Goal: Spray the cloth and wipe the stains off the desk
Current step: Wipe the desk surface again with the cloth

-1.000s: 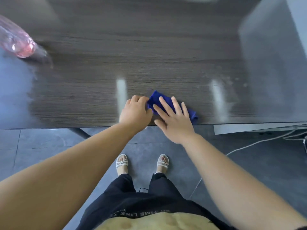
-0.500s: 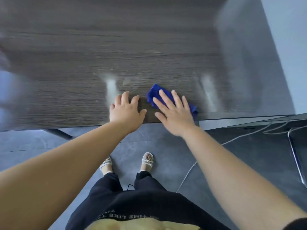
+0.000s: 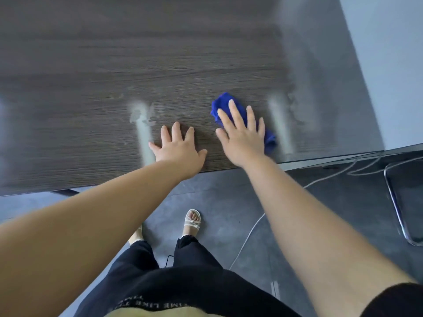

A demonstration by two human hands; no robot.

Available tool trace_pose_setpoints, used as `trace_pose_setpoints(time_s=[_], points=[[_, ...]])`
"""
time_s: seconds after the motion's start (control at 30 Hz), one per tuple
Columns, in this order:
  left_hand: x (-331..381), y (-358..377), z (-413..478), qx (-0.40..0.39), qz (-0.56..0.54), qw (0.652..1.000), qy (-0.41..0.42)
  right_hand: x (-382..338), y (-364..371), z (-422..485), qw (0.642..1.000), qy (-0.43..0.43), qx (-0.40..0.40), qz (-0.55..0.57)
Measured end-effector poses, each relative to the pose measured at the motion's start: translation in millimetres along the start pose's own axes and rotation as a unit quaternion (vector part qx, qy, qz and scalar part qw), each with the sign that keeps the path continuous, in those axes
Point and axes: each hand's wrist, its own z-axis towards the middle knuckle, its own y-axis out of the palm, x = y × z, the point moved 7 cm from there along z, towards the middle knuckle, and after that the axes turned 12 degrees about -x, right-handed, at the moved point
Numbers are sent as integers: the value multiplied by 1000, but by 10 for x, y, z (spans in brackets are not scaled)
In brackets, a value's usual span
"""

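Leftmost, I see a pale splotchy stain (image 3: 140,115) on the dark wood-grain desk (image 3: 87,88). Just beside it the left hand (image 3: 179,149) lies flat, fingers spread. Further right, the right hand (image 3: 243,138), fingers straight, presses the crumpled blue cloth (image 3: 222,103) onto the desk near its front edge.

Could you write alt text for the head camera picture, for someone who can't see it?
A person's right hand presses a blue cloth flat on a dark wooden desk. The left hand rests flat on the bare desk beside it; pale streaks mark the wood.
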Motion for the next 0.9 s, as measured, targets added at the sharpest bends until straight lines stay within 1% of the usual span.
trace_pose_setpoints(time_s=[0.07,0.17,0.23,0.3,0.37,0.43,0.57,0.63,0.7,0.8,0.9], points=[[143,15,-17,8,10,1000,22,333,-183,237,1000,14,1,-2],[365,29,-15,5,23,998,61,934,-334,347,995,94,-7,34],[432,28,15,-3,23,998,64,1169,-302,155,989,134,-5,60],[451,43,37,-12,24,998,58,1160,-112,-140,986,154,1,66],[466,52,44,-15,33,998,50,951,94,-386,986,154,-11,61],[493,51,37,-20,36,998,46,787,142,-389,988,142,-27,54],[522,14,60,-32,45,998,34,868,-269,281,994,97,-16,46],[524,-1,66,-41,54,997,29,1019,-492,624,992,107,-25,60],[530,-19,73,-47,53,997,24,1126,-613,774,990,119,-23,75],[551,-20,75,-49,56,997,20,1216,-546,529,988,119,-2,101],[572,27,72,-52,71,996,18,1203,-162,-100,983,150,27,99]])
